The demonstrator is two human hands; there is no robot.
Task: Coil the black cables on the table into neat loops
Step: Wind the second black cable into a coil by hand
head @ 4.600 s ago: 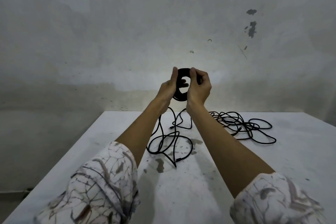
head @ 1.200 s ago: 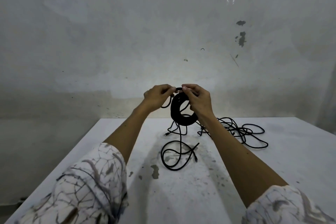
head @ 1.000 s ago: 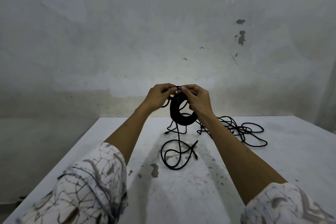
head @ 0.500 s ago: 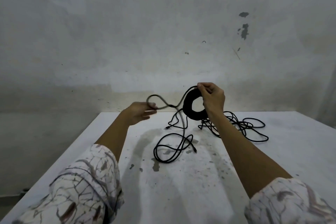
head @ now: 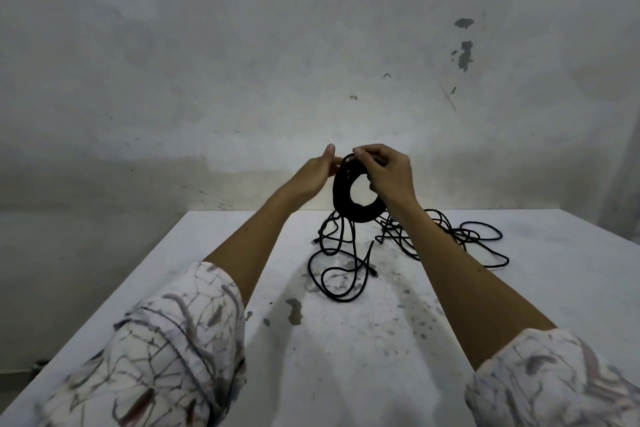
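I hold a thick black coil [head: 343,199] upright in the air above the white table [head: 346,357]. My right hand [head: 389,172] grips the coil's top right, fingers through its hole. My left hand [head: 317,173] presses against the coil's left side, thumb raised; its fingers are hidden behind the coil. From the coil's bottom the loose cable tail [head: 337,274] hangs down and lies in loops on the table. A second black cable [head: 474,243] lies tangled on the table, behind my right forearm.
A stained grey wall stands right behind the table's far edge [head: 485,209]. The table's left edge [head: 114,298] runs diagonally toward me. Dark spots [head: 294,310] mark the tabletop in front of the loose loops.
My left hand, which had drawn a length of cable out to the left, has come back up to the coil. The loose loops on the table have shifted slightly.
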